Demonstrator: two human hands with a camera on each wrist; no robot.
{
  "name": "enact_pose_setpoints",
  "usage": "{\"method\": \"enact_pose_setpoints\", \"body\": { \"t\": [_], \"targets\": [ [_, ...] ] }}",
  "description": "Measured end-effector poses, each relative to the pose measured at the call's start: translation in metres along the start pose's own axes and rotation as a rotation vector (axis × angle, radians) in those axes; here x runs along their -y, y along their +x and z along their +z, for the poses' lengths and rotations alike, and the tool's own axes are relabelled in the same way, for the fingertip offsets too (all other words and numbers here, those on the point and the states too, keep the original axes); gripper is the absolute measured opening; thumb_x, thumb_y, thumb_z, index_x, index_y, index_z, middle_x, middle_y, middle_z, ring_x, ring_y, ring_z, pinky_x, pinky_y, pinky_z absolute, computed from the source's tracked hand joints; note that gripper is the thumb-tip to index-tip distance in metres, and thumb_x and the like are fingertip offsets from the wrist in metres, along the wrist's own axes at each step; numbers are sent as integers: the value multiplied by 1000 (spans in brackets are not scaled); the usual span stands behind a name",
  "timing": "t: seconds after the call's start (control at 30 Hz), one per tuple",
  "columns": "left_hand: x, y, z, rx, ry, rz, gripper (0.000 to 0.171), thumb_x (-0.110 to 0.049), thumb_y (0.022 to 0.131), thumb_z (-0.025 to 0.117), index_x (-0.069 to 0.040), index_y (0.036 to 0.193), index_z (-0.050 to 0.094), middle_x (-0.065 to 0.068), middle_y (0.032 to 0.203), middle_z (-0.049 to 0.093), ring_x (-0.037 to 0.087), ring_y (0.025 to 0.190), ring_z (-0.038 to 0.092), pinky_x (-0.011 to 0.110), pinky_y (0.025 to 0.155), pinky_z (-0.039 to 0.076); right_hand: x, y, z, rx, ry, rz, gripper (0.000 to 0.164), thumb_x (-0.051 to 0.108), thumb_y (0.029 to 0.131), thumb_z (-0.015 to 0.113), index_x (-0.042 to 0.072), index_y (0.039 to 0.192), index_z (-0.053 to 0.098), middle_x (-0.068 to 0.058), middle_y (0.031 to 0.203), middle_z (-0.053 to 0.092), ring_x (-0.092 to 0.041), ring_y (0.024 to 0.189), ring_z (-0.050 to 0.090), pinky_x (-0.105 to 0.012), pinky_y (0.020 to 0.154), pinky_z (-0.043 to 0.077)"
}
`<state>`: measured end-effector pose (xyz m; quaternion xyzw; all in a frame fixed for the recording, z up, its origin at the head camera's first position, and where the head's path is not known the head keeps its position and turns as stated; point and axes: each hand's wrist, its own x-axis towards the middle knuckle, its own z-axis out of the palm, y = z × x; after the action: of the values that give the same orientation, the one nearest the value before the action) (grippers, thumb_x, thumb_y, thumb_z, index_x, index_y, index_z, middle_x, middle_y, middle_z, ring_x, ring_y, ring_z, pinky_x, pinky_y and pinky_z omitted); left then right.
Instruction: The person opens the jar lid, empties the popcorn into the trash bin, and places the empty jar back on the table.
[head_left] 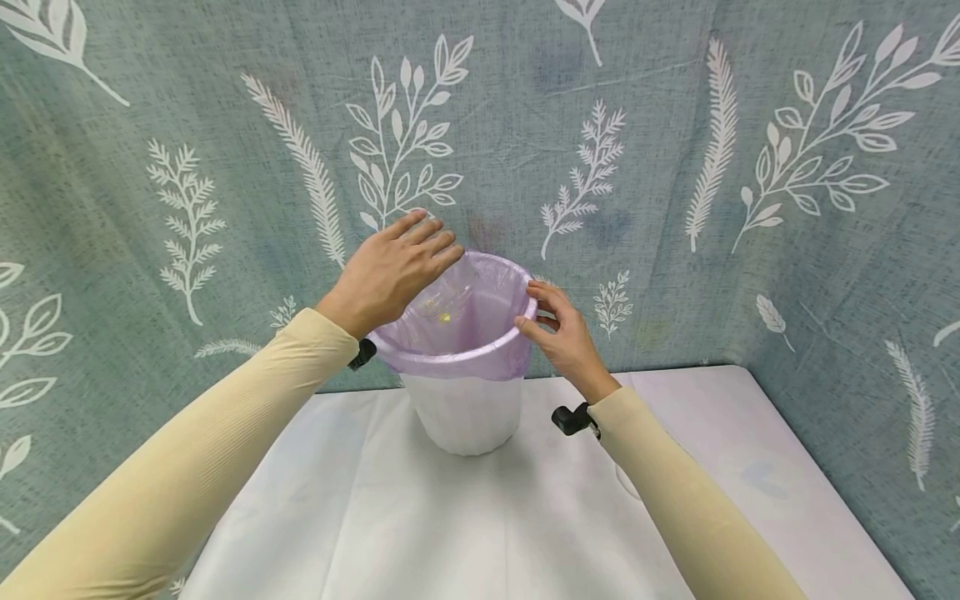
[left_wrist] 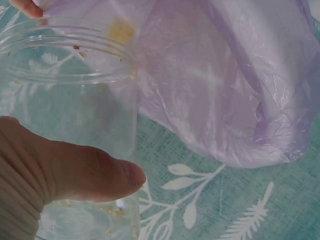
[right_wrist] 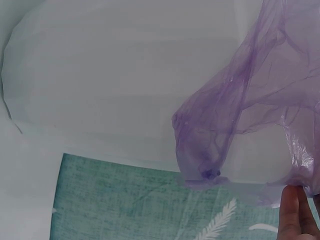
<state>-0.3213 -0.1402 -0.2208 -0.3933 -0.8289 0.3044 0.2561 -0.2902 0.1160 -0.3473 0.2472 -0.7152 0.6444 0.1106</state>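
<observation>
A white bin (head_left: pixel 468 417) stands on the table, lined with a thin purple plastic bag (head_left: pixel 487 364) folded over its rim. My left hand (head_left: pixel 397 271) is above the bin's left side and grips a clear jar (left_wrist: pixel 95 117), thumb across its wall. The jar's threaded mouth is uncapped and faces the bag; small yellowish-brown crumbs cling inside. A yellow spot (head_left: pixel 445 317) shows at the bin's opening; what it is, I cannot tell. On the right, my right hand (head_left: pixel 562 333) holds the bag-covered rim between thumb and fingers. The right wrist view shows its fingertips (right_wrist: pixel 290 205) at the bag's lower edge.
A white cloth (head_left: pixel 420 533) covers the table. Behind and beside it hangs a green curtain (head_left: pixel 495 142) with white leaf prints, close to the bin's back. Part of a pale round outline (head_left: pixel 625 483) shows near the right forearm.
</observation>
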Motion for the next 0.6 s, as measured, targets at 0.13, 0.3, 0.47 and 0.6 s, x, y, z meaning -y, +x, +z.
{"method": "enact_pose_setpoints", "body": {
  "t": [0.13,0.3,0.47,0.6],
  "targets": [
    [0,0,1,-18,-1,-1,75,6,73,76,-10,141,48,12,145,49,34,138,38,45,122,12,0,0,0,-1,3,-4,53,6,95,64,-9,141,43,-25,153,31,-45,133,39,-56,111,34],
    [-1,-1,2,-26,-9,-6,76,6,72,76,-9,141,48,13,144,50,35,137,38,44,122,13,0,0,0,4,-2,-4,53,7,96,64,-9,142,43,-25,154,31,-45,134,39,-56,110,34],
    [-2,-2,1,-18,-13,-21,78,7,72,74,-9,143,46,13,145,48,35,138,37,44,122,15,-1,0,0,4,-4,0,54,8,96,64,-8,143,43,-24,154,31,-45,134,39,-56,110,34],
    [-3,-3,2,-10,-41,-37,81,8,70,74,-8,143,45,13,145,48,35,139,37,44,122,14,-1,0,0,4,-14,1,53,9,96,64,-7,143,43,-24,154,31,-44,134,39,-55,110,34]
  ]
}}
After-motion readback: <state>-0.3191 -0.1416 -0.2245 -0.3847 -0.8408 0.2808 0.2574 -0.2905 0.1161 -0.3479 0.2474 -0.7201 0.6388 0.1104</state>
